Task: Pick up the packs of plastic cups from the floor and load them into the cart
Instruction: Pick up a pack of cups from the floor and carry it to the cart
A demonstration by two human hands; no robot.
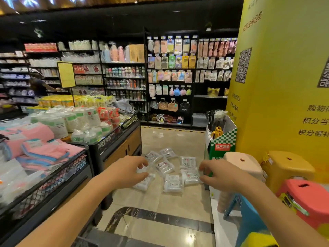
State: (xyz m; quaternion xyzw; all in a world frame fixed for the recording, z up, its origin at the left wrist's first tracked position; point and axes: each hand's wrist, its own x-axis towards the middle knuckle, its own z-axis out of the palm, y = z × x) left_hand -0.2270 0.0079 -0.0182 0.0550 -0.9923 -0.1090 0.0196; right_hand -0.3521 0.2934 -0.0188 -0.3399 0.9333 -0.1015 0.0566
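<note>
Several clear packs of plastic cups (pixel 173 183) lie scattered on the beige floor tiles ahead, between a display stand and a stack of stools. My left hand (pixel 128 171) reaches forward with loosely curled fingers and overlaps the left packs (pixel 143 184) in view. My right hand (pixel 219 175) is stretched out the same way, at the right edge of the pile beside one pack (pixel 190 175). Neither hand plainly holds a pack. A bit of wire mesh (pixel 83 242) at the bottom edge may be the cart.
Black mesh display bins (pixel 114 138) with paper cups and pink cloths stand on the left. On the right are pink (pixel 243 163), yellow (pixel 288 168), red (pixel 306 198) and blue (pixel 249 216) stools, a green checkered umbrella box (pixel 222 139) and a yellow pillar (pixel 284 86). A person (pixel 38 86) stands at the far shelves.
</note>
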